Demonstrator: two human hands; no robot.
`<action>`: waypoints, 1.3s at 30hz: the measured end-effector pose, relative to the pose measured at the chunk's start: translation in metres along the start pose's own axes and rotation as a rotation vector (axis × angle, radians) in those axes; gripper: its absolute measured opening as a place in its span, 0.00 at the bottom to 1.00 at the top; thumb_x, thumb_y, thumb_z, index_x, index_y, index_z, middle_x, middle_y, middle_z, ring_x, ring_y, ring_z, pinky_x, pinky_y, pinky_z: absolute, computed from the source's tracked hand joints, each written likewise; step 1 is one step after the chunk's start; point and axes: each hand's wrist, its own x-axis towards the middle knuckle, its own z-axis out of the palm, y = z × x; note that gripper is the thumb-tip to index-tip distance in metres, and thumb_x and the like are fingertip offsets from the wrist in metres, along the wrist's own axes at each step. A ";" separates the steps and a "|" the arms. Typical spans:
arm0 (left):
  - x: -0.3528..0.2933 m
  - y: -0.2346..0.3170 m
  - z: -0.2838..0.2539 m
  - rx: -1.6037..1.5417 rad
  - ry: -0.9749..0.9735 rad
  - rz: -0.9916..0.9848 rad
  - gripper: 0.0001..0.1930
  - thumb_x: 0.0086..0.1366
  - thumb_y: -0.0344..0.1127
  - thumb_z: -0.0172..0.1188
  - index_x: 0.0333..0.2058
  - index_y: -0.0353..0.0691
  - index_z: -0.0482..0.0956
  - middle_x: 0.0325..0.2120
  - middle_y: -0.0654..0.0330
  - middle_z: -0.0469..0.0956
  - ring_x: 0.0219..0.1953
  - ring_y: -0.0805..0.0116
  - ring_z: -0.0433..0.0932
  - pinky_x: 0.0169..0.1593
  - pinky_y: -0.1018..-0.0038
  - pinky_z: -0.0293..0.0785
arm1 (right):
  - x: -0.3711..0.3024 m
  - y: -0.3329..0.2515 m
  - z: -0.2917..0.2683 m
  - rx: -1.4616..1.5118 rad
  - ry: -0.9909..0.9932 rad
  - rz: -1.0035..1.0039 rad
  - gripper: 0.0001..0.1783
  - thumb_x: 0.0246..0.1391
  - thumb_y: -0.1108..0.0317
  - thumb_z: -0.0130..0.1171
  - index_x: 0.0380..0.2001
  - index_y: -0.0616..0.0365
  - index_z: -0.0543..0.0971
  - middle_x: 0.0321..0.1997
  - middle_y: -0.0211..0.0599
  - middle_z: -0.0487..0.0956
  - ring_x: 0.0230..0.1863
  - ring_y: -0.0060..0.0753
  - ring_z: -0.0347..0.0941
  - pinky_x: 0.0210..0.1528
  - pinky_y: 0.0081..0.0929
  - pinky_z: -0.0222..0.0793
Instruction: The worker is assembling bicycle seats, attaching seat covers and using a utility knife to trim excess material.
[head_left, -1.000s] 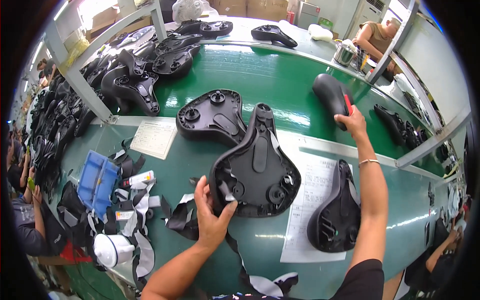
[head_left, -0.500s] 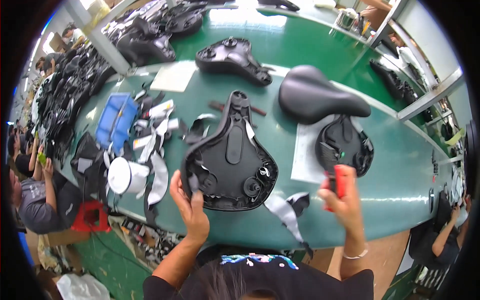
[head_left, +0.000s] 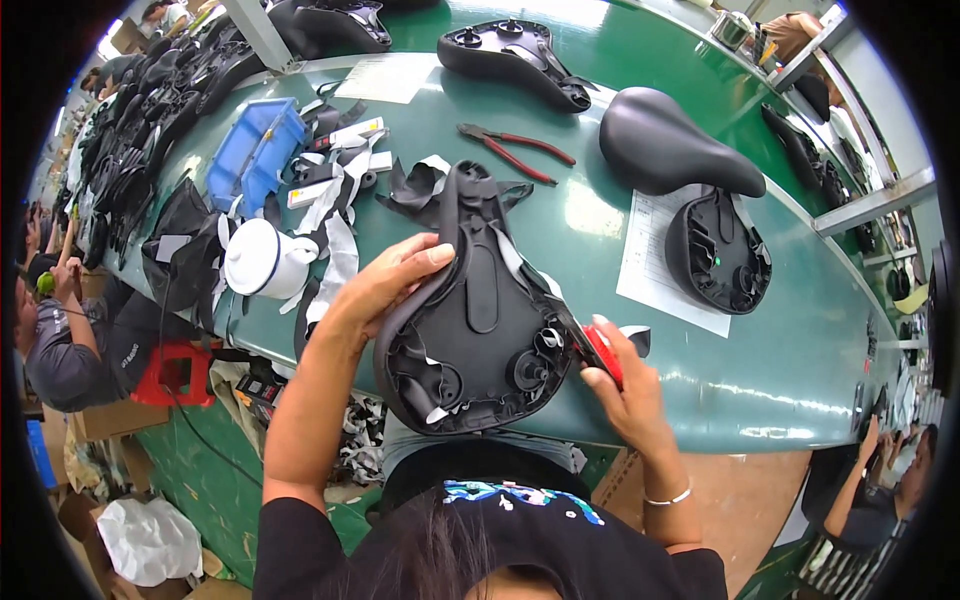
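Note:
An upturned black bicycle saddle [head_left: 480, 345] lies in front of me, its hollow underside showing and its narrow nose pointing away. Folded black and white cover edges line its rim. My left hand [head_left: 400, 275] grips the saddle's left edge near the nose, fingers bent over the rim. At the right edge, my right hand [head_left: 625, 390] is closed around a red-and-black utility knife [head_left: 602, 358]. The knife's dark front end meets the saddle's rim; its exact tip is hard to make out. A strip of cover scrap [head_left: 635, 340] shows just behind the knife.
Red-handled pliers [head_left: 515, 150] lie beyond the saddle. Other saddles [head_left: 665, 145] stand farther right and at the back [head_left: 515, 60]. At left are a blue bin [head_left: 255, 150], a white enamel mug [head_left: 265, 260] and fabric scraps [head_left: 335, 245]. A person [head_left: 75, 330] sits far left.
My right hand has brought the knife left to the saddle's right rim. My left hand has gone from the wide rear end up to the side near the nose. The view has shifted.

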 end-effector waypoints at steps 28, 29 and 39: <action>-0.058 -0.015 0.040 0.032 0.290 0.164 0.27 0.52 0.37 0.64 0.45 0.26 0.63 0.35 0.51 0.72 0.35 0.69 0.74 0.39 0.75 0.74 | -0.096 -0.046 0.010 -0.302 -0.079 0.210 0.30 0.54 0.67 0.58 0.60 0.55 0.64 0.40 0.55 0.78 0.31 0.56 0.77 0.31 0.40 0.74; -0.063 -0.017 0.038 0.046 0.305 0.164 0.28 0.53 0.38 0.63 0.46 0.27 0.62 0.37 0.51 0.71 0.36 0.69 0.74 0.39 0.75 0.74 | -0.085 -0.048 0.000 -0.249 -0.105 0.240 0.27 0.53 0.69 0.59 0.57 0.59 0.67 0.49 0.56 0.75 0.40 0.52 0.77 0.39 0.37 0.75; -0.072 -0.073 0.011 0.389 0.783 0.470 0.28 0.50 0.34 0.65 0.48 0.33 0.62 0.42 0.51 0.67 0.47 0.62 0.67 0.53 0.66 0.63 | 0.039 -0.015 -0.010 0.166 0.300 0.199 0.30 0.49 0.75 0.59 0.57 0.59 0.65 0.38 0.35 0.76 0.32 0.19 0.73 0.32 0.20 0.72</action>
